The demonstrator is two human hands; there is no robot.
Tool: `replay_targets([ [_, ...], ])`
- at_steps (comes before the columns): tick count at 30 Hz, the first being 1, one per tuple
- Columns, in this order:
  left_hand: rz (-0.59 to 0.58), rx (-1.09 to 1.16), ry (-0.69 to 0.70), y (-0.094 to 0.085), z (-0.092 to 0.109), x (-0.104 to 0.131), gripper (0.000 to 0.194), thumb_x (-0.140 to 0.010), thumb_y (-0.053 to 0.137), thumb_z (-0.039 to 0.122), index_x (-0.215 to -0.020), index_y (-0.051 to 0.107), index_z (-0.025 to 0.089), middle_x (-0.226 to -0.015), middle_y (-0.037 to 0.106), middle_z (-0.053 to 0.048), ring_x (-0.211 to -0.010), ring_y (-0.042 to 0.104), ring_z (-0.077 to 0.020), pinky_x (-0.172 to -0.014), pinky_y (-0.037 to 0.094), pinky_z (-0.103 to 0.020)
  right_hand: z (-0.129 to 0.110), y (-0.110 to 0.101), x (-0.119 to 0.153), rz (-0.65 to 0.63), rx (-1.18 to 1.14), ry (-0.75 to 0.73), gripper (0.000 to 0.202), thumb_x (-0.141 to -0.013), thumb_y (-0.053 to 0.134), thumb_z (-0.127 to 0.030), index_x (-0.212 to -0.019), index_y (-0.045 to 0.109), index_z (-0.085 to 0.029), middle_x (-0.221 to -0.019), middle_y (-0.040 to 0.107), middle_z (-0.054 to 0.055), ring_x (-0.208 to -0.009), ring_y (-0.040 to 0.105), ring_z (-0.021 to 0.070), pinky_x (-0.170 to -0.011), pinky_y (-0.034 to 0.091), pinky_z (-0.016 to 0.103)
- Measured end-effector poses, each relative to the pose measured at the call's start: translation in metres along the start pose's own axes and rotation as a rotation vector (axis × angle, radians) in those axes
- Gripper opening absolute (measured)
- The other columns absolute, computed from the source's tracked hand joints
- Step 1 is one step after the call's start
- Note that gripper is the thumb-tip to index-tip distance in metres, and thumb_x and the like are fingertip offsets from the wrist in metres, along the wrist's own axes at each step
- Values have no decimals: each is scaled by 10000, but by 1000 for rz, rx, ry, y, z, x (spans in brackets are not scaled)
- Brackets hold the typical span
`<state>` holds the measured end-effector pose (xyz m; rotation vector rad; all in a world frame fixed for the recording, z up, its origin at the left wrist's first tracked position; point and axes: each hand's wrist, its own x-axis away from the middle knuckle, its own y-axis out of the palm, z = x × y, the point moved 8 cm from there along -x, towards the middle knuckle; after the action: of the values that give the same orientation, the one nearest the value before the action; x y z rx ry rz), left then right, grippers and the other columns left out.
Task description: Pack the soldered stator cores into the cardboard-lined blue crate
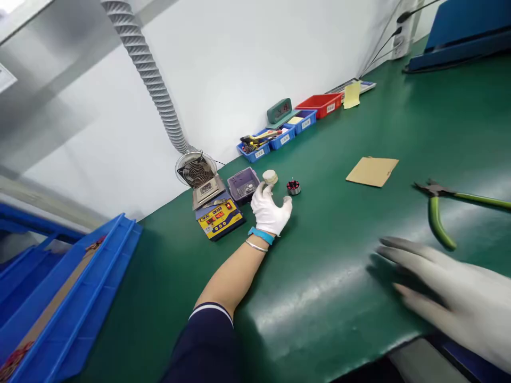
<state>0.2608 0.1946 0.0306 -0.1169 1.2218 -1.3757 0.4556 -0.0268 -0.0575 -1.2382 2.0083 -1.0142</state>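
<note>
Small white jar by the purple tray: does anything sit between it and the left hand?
Nothing visible. The left hand reaches the small white jar with its fingers right at it; the purple tray and the red-wound coil flank it.

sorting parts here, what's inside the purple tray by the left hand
The purple tray holds a few small metallic pieces near its right side; they are too small to identify. The left hand covers its near right corner, so anything there is hidden.
</note>
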Motion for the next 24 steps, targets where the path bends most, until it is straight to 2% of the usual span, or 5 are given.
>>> replay_targets([
  [4, -108, -106, 7, 17, -3, -9, 619, -716, 786, 340, -1251, 594, 93, -1431, 521, -211, -1364, 444, -372, -1175, 323, -500, -66, 15, -46, -156, 129, 64, 711, -786, 383, -584, -1494, 343, -539, -1612, 261, -83, -1077, 638, 357, -903, 519, 619],
  [8, -127, -111, 80, 31, 8, -8, 595, -748, 721, 282, -1300, 567, 123, -1475, 495, -187, -1405, 393, -372, -1205, 257, -535, -116, 20, -123, -95, 84, 52, 694, -859, 464, -519, -1529, 350, -382, -1647, 148, 55, -1148, 606, 352, -947, 494, 544],
  [13, -63, -87, 22, 28, 4, -11, 587, -735, 659, 197, -1309, 545, 159, -1460, 508, -193, -1385, 431, -365, -1188, 270, -556, -139, 31, -167, -49, 16, 1, 595, -866, 555, -555, -1369, 531, -238, -1513, 365, 169, -1227, 546, 357, -987, 476, 475],
  [18, -88, -113, 95, 15, 16, -15, 572, -732, 649, 300, -1269, 573, 118, -1398, 555, -213, -1309, 500, -394, -1122, 362, -550, -131, 22, -147, -36, -53, 9, 503, -870, 551, -519, -1258, 593, -202, -1250, 607, 131, -1137, 606, 285, -950, 492, 381],
  [24, -135, 77, 254, 6, 50, -4, 589, -742, 597, 494, -1234, 616, 171, -1317, 635, -146, -1268, 557, -399, -1112, 420, -548, -65, -38, -44, -33, -138, 18, 914, -676, 690, -568, -1518, 386, -381, -1301, 626, -10, -1096, 639, 210, -824, 525, 269],
])
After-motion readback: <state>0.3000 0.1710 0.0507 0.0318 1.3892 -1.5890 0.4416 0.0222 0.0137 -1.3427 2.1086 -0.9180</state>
